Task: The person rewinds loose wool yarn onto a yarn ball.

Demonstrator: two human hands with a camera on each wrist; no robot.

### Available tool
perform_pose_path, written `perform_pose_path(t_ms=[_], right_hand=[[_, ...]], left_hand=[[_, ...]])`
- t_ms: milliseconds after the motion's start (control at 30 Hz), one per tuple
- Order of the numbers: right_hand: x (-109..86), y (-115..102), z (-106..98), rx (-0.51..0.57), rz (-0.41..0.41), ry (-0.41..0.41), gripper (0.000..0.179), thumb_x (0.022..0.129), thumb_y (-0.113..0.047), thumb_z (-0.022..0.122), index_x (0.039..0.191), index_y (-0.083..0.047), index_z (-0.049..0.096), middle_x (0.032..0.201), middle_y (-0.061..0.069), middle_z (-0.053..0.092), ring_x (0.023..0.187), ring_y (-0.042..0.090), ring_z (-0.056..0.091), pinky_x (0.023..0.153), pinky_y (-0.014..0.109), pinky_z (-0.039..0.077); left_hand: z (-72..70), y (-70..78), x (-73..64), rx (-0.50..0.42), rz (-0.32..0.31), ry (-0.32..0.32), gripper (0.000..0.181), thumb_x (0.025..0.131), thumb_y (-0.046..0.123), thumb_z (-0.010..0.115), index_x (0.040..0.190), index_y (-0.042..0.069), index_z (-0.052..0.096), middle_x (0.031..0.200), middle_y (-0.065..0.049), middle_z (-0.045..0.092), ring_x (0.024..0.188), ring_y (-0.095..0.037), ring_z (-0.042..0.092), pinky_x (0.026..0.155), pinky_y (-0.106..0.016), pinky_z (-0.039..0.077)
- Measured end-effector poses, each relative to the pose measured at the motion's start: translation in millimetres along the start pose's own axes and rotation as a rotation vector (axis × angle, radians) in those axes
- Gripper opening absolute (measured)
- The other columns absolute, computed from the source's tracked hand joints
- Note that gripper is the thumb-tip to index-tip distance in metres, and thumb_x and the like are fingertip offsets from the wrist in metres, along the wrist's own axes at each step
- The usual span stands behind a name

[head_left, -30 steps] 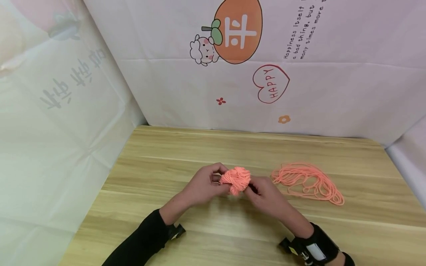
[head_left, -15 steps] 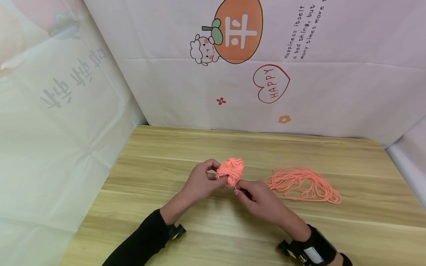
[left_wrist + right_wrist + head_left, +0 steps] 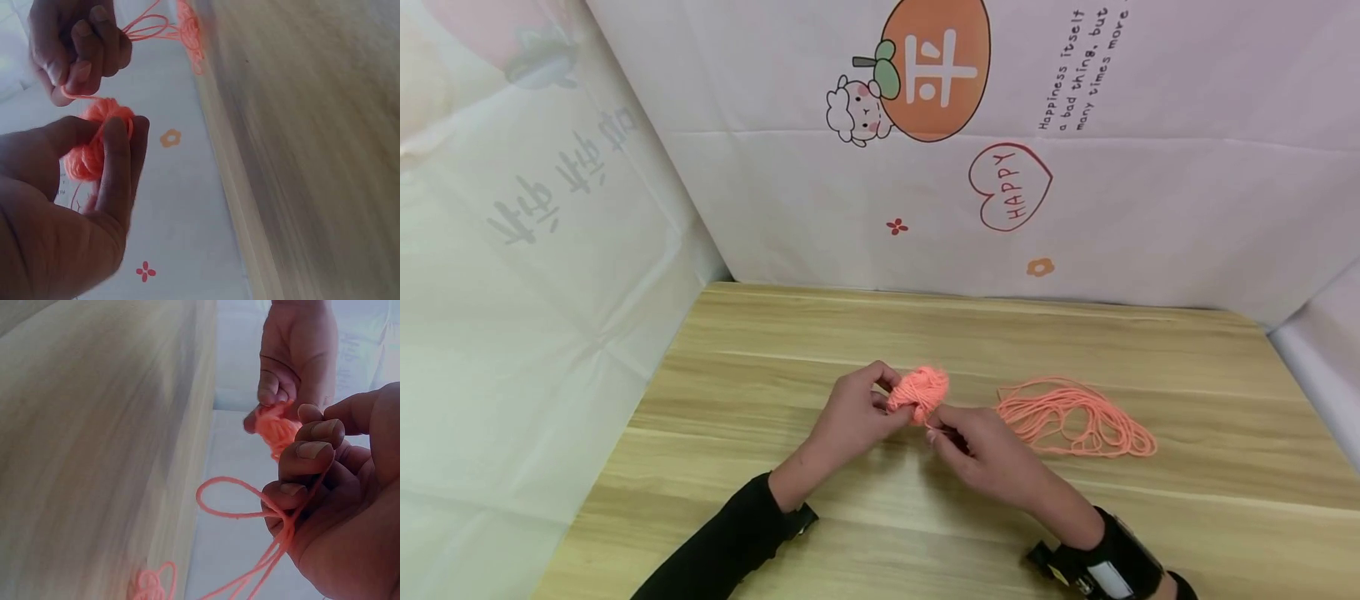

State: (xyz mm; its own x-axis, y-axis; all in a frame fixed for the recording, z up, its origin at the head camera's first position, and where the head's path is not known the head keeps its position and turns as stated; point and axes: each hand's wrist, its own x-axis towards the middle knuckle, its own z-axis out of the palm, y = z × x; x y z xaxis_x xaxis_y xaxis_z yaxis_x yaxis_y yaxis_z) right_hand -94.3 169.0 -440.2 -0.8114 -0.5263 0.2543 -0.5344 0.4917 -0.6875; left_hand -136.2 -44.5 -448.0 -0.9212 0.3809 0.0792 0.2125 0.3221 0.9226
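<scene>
A small ball of coral yarn is pinched between the thumb and fingers of my left hand, held above the table. Close by on its right, my right hand pinches the yarn strand that runs off the ball, its other fingers curled. In the right wrist view, strands with a loop pass through the right palm and trail down. A loose heap of the same yarn lies on the table to the right of the right hand.
The wood-grain table ends at a white printed cloth hanging behind it. Another cloth hangs along the left side. Both wrists wear black straps with small cameras.
The ball has shifted left and tilted in my left hand. My right hand has moved from the ball's side to below its right edge. The loose yarn heap has slid slightly left.
</scene>
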Motion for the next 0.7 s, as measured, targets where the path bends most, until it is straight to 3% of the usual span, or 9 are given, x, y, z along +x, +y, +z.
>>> perform_pose_path(t_ms=[367,700], right_hand=[[-0.4,-1,-7,0.01,0.026,0.047,0.018,0.099,-0.019,0.056,0.084,-0.029,0.059,0.061,-0.014,0.048,0.049,0.002,0.039,0.045,0.019,0.034],[-1.2,3,-11,0.004,0.052,0.071,0.015,0.1,-0.018,0.055,0.087,-0.023,0.06,0.06,-0.014,0.047,0.047,0.005,0.038,0.044,0.019,0.033]], left_hand=[[6.2,-0.3,-0.6,0.196,0.156,-0.102,0.028,0.077,0.011,0.078,0.093,0.02,0.057,0.091,0.009,0.061,0.073,-0.004,0.063,0.056,-0.019,0.053],[7.4,-2.9,0.1,0.296,0.21,-0.201,0.03,0.073,0.008,0.077,0.089,0.023,0.056,0.083,0.011,0.059,0.072,-0.006,0.056,0.054,-0.015,0.045]])
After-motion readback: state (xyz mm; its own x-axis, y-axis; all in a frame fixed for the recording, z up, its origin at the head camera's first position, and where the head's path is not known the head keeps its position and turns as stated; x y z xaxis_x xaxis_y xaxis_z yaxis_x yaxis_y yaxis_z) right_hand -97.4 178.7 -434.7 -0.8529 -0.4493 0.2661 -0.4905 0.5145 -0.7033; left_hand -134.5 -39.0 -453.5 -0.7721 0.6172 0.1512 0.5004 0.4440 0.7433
